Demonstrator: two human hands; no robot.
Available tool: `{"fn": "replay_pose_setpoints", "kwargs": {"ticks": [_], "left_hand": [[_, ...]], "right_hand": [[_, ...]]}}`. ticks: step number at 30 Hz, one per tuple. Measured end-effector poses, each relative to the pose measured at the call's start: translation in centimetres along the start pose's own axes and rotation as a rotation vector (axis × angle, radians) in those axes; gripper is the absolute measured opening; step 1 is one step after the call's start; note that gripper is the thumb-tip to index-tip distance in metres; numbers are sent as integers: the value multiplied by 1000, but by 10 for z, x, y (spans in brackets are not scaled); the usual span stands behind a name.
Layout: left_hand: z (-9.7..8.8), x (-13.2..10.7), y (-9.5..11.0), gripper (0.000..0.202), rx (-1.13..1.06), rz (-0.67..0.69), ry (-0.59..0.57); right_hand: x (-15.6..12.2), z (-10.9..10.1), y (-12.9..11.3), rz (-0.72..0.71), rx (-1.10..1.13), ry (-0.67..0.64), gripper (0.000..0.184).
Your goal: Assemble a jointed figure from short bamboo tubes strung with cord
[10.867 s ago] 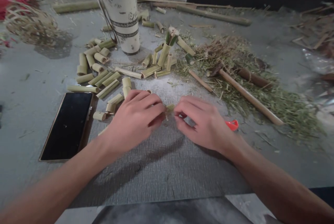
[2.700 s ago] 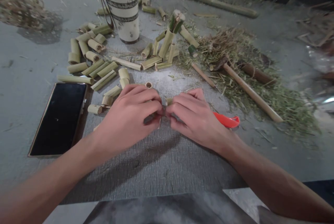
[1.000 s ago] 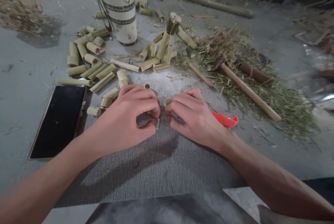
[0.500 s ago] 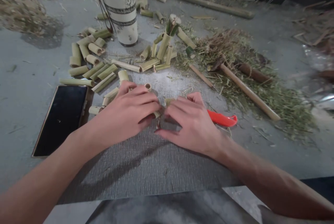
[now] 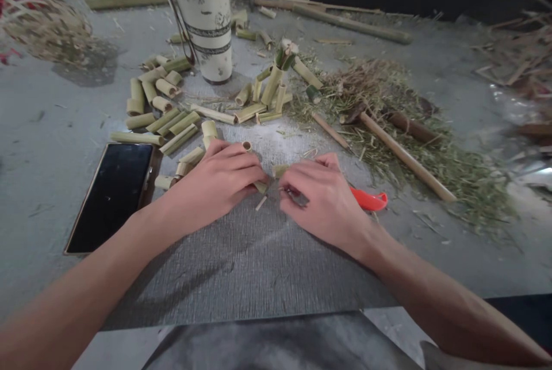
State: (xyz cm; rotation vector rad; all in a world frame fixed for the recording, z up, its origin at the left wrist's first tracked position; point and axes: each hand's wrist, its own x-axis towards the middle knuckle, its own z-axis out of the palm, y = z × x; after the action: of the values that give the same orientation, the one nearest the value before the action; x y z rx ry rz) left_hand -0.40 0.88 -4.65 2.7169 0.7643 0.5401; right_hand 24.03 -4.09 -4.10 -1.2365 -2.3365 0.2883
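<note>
My left hand (image 5: 230,177) is closed with its fingers bent over a short cut stem piece (image 5: 260,187), whose pale green end shows under the fingertips. A small thin sliver (image 5: 261,203) lies on the mat just below them. My right hand (image 5: 317,195) is curled, thumb and fingertips brought together; what they pinch is too small or hidden to name. Beside its fingers, another green stem piece (image 5: 279,170) rests on the mat. A bright red, curved object (image 5: 371,200) sticks out from behind the right hand. Hollow stem pieces (image 5: 209,130) lie beyond my left hand.
At the left is a phone (image 5: 112,189). A tall patterned cup (image 5: 209,25) stands behind many cut stems (image 5: 172,123). To the right, a wooden-handled hammer (image 5: 407,157) lies on green shavings (image 5: 466,186). Long stalks (image 5: 353,22) lie at the back; a dry fibre bundle (image 5: 47,28) is at far left.
My right thumb has drawn in to the fingertips, away from the left hand. The gap between the hands is wider, and the thin sliver now shows on the mat. The view has shifted slightly.
</note>
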Motion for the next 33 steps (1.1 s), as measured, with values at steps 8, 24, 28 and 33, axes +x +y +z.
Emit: {"fn": "replay_pose_setpoints", "kwargs": {"ticks": [8,24,28,33], "left_hand": [[-3,2,8,14,1,-26,-59],[15,3,11,27,-63,-29,79],[14,3,10,23,-64,-39,68],[13,3,10,25,-69,-36,58]], "right_hand": [[-1,-2,-1,32,77,-20,17],[-1,-10,2,28,118,-88,18],[0,-8,-2,41,55,-32,13],[0,-1,-5,16,68,6,14]]}}
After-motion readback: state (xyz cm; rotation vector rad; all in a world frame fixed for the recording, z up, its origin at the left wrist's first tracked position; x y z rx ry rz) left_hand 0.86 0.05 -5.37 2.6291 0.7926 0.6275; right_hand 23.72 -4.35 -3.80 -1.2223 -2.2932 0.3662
